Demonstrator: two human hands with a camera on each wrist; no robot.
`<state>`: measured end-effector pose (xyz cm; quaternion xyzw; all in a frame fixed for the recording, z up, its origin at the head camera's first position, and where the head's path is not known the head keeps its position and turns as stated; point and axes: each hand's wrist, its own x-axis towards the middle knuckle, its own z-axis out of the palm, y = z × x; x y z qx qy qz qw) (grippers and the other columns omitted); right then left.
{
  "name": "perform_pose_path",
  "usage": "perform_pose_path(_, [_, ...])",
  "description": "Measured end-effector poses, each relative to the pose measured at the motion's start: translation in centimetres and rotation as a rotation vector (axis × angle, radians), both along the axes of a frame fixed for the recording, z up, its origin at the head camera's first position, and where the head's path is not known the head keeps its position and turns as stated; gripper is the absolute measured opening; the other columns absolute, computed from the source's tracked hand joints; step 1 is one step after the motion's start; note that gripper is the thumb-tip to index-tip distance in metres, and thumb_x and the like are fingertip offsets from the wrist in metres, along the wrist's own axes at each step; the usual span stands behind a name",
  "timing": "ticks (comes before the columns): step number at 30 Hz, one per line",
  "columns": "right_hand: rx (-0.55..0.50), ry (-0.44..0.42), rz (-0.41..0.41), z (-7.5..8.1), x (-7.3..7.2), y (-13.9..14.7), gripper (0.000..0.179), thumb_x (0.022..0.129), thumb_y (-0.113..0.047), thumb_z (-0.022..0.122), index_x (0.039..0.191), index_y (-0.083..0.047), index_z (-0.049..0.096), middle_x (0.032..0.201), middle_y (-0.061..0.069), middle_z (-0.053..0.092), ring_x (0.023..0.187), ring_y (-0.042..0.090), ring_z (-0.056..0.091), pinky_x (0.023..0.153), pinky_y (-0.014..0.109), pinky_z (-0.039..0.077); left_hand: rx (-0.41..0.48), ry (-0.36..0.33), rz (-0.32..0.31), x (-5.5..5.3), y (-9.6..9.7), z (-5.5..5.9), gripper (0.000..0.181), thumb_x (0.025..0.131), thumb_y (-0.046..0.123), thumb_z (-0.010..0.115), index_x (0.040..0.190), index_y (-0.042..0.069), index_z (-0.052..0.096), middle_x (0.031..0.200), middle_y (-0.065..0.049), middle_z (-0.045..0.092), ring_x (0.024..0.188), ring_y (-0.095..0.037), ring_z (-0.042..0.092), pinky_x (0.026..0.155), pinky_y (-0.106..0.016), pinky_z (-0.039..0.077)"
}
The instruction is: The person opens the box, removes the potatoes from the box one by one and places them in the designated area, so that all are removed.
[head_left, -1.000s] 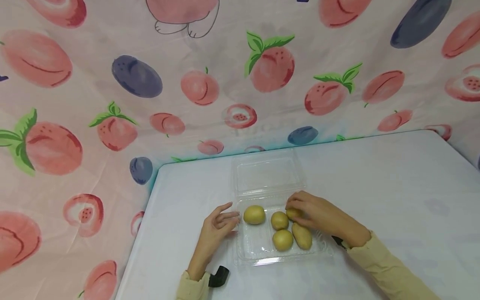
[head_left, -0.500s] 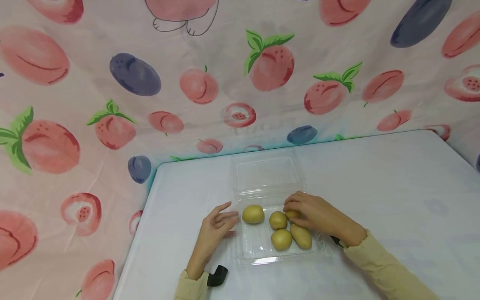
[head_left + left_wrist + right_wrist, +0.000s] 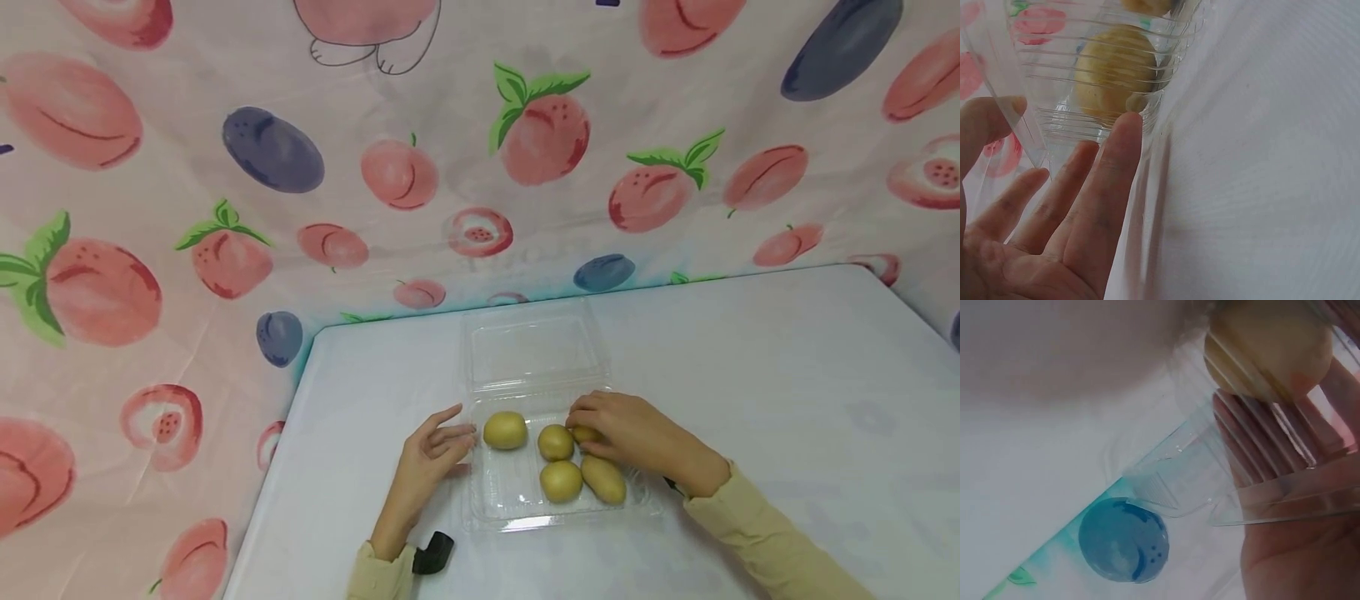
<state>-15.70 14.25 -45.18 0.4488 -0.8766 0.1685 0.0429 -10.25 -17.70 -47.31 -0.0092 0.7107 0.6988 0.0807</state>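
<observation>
A clear plastic clamshell box (image 3: 498,500) lies on the white table, its lid (image 3: 528,346) folded back. Inside are several yellow potatoes; one potato (image 3: 505,430) sits at the back left, and the others cluster on the right. My right hand (image 3: 626,429) curls over the back-right potato (image 3: 585,434), which its fingers partly hide. Through the ribbed plastic, the right wrist view shows a potato (image 3: 1266,350) by that hand. At the box's left wall, my left hand (image 3: 431,450) has loosely extended fingers; in the left wrist view its fingertips are against the plastic.
White cloth covers the table (image 3: 787,375). A fruit-patterned curtain (image 3: 450,167) rises along the back and left edges. Three more potatoes touch or nearly touch in the box: a round potato (image 3: 556,442), a front potato (image 3: 561,482) and a longer potato (image 3: 603,479).
My right hand has shifted slightly toward me, still at the back-right potato. The longer potato has shifted a little. The left hand stays at the box's left side.
</observation>
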Motion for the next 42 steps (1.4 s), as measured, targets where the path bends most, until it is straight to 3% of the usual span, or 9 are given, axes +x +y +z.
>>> perform_pose_path(9, [0.005, 0.005, 0.021, 0.3, 0.1, 0.0, 0.016, 0.084, -0.010, 0.078, 0.099, -0.011, 0.074, 0.103, 0.003, 0.069, 0.098, 0.020, 0.063, 0.088, 0.039, 0.057, -0.015, 0.001, 0.001, -0.1, 0.0, -0.1, 0.053, 0.092, 0.011, 0.071, 0.142, 0.013, 0.052, 0.124, -0.022, 0.066, 0.110, -0.031, 0.067, 0.079, -0.036, 0.063])
perform_pose_path(14, [0.012, -0.018, 0.031, 0.5, 0.2, 0.1, 0.008, 0.086, -0.013, 0.077, 0.094, -0.012, 0.075, 0.107, 0.005, 0.071, 0.100, 0.020, 0.065, 0.081, 0.033, 0.060, -0.015, 0.011, -0.007, -0.1, -0.1, -0.1, 0.055, 0.092, 0.011, 0.071, 0.143, 0.008, 0.050, 0.125, -0.025, 0.064, 0.110, -0.031, 0.067, 0.080, -0.036, 0.063])
perform_pose_path(19, [0.001, -0.008, 0.046, 0.6, 0.2, 0.2, 0.016, 0.086, -0.013, 0.077, 0.101, -0.011, 0.075, 0.109, 0.005, 0.070, 0.102, 0.020, 0.065, 0.080, 0.032, 0.060, -0.021, 0.010, -0.005, 0.0, -0.1, 0.0, 0.056, 0.092, 0.011, 0.071, 0.143, 0.007, 0.049, 0.124, -0.024, 0.065, 0.110, -0.031, 0.067, 0.080, -0.034, 0.063])
perform_pose_path(31, [-0.074, 0.110, 0.084, 1.8, 0.4, 0.6, 0.024, 0.085, -0.013, 0.078, 0.108, -0.009, 0.073, 0.112, 0.006, 0.069, 0.104, 0.020, 0.065, 0.079, 0.032, 0.061, -0.033, 0.020, -0.018, 0.0, 0.0, 0.2, 0.056, 0.094, 0.013, 0.070, 0.145, 0.007, 0.048, 0.125, -0.023, 0.065, 0.112, -0.035, 0.066, 0.080, -0.033, 0.062])
perform_pose_path(42, [-0.107, 0.213, 0.054, 2.5, 0.0, 1.4, 0.030, 0.080, -0.014, 0.082, 0.108, -0.010, 0.073, 0.111, 0.006, 0.069, 0.104, 0.020, 0.066, 0.077, 0.031, 0.061, -0.026, 0.012, -0.016, 0.0, -0.1, 0.1, 0.056, 0.093, 0.012, 0.070, 0.144, 0.007, 0.048, 0.125, -0.022, 0.065, 0.112, -0.036, 0.065, 0.080, -0.033, 0.062])
